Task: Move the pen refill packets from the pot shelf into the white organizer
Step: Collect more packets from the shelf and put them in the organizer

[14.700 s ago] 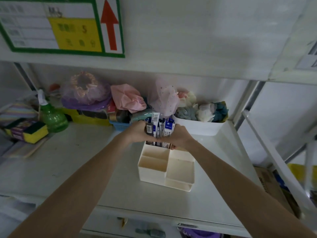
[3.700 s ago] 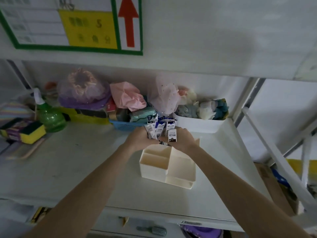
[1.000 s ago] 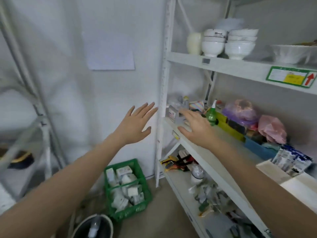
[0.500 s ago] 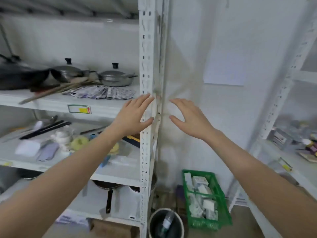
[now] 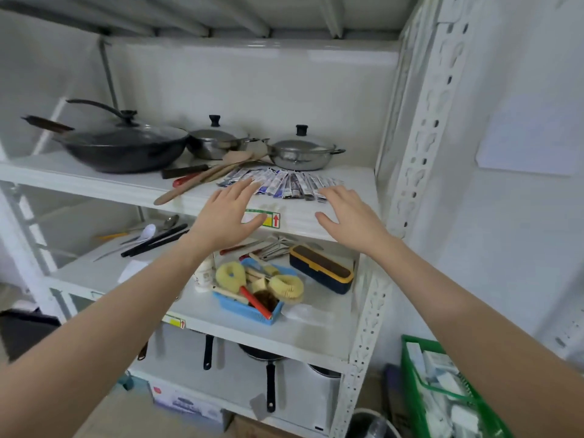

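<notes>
- The left hand (image 5: pixel 225 216) is held spread and flat, fingers straight, nothing gripped; its fingertips are seen at the left end of the pen refill packets (image 5: pixel 284 184), contact not being discernible.
- The right hand (image 5: pixel 349 218) is likewise spread wide and empty, its fingertips seen at the right end of the packets.
- The packets are fanned out in a row on the pot shelf (image 5: pixel 347 184), near its front edge.
- Just behind the packets a lidded steel pot (image 5: pixel 301 151) is set; a second lidded pot (image 5: pixel 218 142) and a black wok (image 5: pixel 123 145) are placed farther left of them.
- A wooden spatula (image 5: pixel 205 178) is laid just left of the packets.
- Below the packets, on the next shelf, a blue basket (image 5: pixel 249 308) of brushes is seen.
</notes>
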